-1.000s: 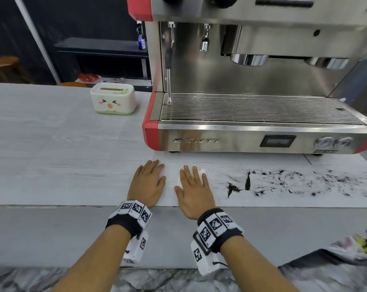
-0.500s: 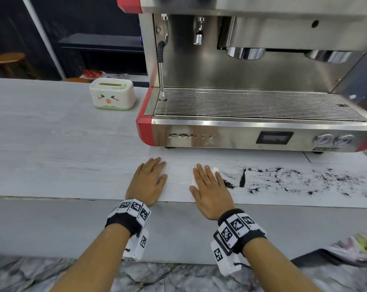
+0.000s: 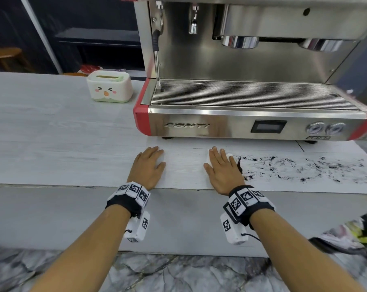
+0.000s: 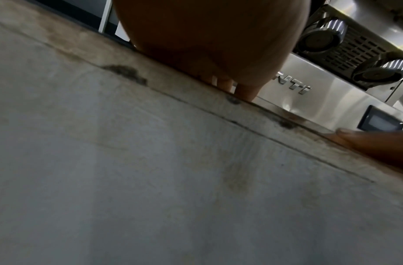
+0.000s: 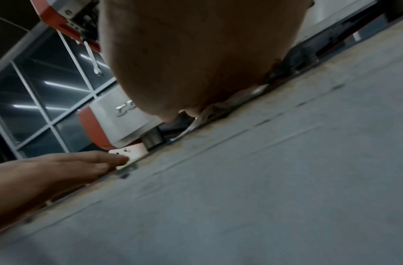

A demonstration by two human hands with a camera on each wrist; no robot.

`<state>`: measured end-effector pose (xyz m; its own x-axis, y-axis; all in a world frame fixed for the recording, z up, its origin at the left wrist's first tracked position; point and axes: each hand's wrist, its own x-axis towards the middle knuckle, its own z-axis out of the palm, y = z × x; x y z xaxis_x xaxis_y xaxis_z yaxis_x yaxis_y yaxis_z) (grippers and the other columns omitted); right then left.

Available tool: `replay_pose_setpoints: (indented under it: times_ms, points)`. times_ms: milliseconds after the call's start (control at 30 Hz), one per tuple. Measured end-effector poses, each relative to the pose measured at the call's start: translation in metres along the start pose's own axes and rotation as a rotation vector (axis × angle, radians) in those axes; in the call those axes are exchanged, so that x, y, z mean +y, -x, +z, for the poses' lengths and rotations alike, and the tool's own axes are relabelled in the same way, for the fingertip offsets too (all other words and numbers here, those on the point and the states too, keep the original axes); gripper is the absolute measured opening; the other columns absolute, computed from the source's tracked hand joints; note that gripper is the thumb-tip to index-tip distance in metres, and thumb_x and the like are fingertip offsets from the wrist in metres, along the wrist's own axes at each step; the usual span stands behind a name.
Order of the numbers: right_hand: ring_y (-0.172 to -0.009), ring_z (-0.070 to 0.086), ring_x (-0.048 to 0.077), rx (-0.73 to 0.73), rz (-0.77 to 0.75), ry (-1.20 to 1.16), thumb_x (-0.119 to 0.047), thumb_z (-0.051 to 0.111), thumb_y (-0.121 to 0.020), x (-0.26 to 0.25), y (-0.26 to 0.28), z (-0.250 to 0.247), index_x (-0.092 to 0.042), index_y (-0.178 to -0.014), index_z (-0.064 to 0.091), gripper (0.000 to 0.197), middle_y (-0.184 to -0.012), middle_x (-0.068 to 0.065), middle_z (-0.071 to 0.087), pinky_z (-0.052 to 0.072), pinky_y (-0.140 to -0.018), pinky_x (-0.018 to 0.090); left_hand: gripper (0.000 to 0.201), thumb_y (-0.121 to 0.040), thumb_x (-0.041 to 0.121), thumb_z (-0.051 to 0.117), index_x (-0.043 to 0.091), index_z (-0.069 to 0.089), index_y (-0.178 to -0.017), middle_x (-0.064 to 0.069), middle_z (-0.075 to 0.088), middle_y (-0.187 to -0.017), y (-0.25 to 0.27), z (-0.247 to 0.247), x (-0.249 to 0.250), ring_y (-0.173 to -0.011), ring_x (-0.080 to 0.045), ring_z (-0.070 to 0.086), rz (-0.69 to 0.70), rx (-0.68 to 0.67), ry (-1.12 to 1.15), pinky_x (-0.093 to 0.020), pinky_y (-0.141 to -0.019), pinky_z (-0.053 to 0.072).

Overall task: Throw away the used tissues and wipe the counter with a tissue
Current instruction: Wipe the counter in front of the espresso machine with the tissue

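My right hand (image 3: 221, 165) lies flat on the pale counter (image 3: 52, 144) and presses a white tissue (image 3: 229, 154) under straight fingers; only the tissue's edges show past them. In the right wrist view the crumpled tissue (image 5: 221, 109) peeks out from beneath the palm. Black coffee grounds (image 3: 294, 167) are smeared over the counter just right of this hand. My left hand (image 3: 150, 163) rests flat on the counter to the left, fingers straight, holding nothing.
A steel and red espresso machine (image 3: 241, 127) stands right behind both hands. A white tissue box with a cartoon face (image 3: 108, 86) sits at the back left. A bag-lined bin (image 3: 351, 234) shows at the lower right edge.
My right hand has slid to the right with the tissue under it, reaching the edge of the coffee grounds. The left hand has stayed flat in place.
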<state>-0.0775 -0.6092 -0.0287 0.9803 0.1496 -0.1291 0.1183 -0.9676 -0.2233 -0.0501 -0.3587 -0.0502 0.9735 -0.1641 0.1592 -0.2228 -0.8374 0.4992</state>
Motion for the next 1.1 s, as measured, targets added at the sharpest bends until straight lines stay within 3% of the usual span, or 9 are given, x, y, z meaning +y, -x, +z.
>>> replay_pose_setpoints:
  times_ms: [167, 300, 667, 800, 900, 1100]
  points:
    - [-0.149, -0.007, 0.022, 0.071, -0.165, -0.041, -0.041, 0.014, -0.102, -0.05, 0.004, 0.011, -0.013, -0.153, 0.002, 0.059, -0.162, 0.003, -0.004, -0.004, -0.12, 0.042, 0.057, -0.086, 0.038, 0.037, 0.017, 0.042, -0.138, -0.005, 0.037, -0.149, -0.003, 0.01, 0.021, -0.14, -0.021, 0.028, 0.069, -0.007, -0.005, -0.042, -0.116, 0.021]
    - [-0.149, -0.003, 0.023, 0.051, -0.191, 0.022, -0.047, -0.006, -0.088, -0.075, 0.004, 0.034, -0.013, -0.153, 0.007, 0.074, -0.162, 0.004, 0.003, -0.006, -0.12, 0.043, 0.054, -0.089, 0.035, 0.034, 0.017, 0.042, -0.139, -0.005, 0.037, -0.15, -0.005, 0.017, 0.023, -0.14, -0.021, 0.028, 0.091, -0.034, -0.04, -0.04, -0.116, 0.02]
    - [-0.149, -0.006, 0.017, 0.061, -0.026, 0.078, -0.053, -0.014, -0.08, -0.021, 0.011, 0.027, -0.015, -0.153, -0.001, 0.083, -0.162, -0.001, -0.004, -0.008, -0.118, 0.038, 0.048, -0.098, 0.032, 0.033, 0.02, 0.031, -0.144, -0.002, 0.024, -0.156, 0.001, 0.017, 0.028, -0.145, -0.019, 0.015, 0.081, -0.06, -0.093, -0.037, -0.12, 0.007]
    - [-0.149, -0.006, 0.019, 0.031, 0.08, 0.052, -0.046, 0.007, -0.098, 0.001, 0.012, 0.016, -0.014, -0.153, 0.0, 0.064, -0.162, 0.002, -0.004, -0.005, -0.12, 0.04, 0.047, -0.098, 0.03, 0.034, 0.02, 0.033, -0.143, -0.002, 0.025, -0.155, 0.001, 0.016, 0.029, -0.145, -0.019, 0.016, 0.081, -0.057, -0.078, -0.037, -0.12, 0.007]
    - [-0.149, -0.007, 0.021, 0.041, 0.131, 0.01, -0.038, 0.015, -0.102, 0.0, 0.008, 0.008, -0.013, -0.153, -0.001, 0.059, -0.162, 0.003, -0.005, -0.003, -0.121, 0.041, 0.046, -0.097, 0.026, 0.039, 0.019, 0.036, -0.142, -0.003, 0.03, -0.153, -0.002, 0.015, 0.029, -0.143, -0.02, 0.021, 0.063, -0.045, -0.008, -0.036, -0.12, 0.011]
    - [-0.149, -0.011, 0.02, 0.109, -0.116, -0.051, -0.037, 0.017, -0.102, -0.058, -0.01, 0.014, -0.015, -0.153, -0.001, 0.058, -0.162, 0.0, -0.007, -0.008, -0.12, 0.039, 0.046, -0.091, 0.022, 0.046, 0.012, 0.046, -0.136, -0.008, 0.045, -0.143, -0.01, 0.0, 0.019, -0.131, -0.027, 0.041, 0.034, 0.092, 0.015, -0.037, -0.111, 0.029]
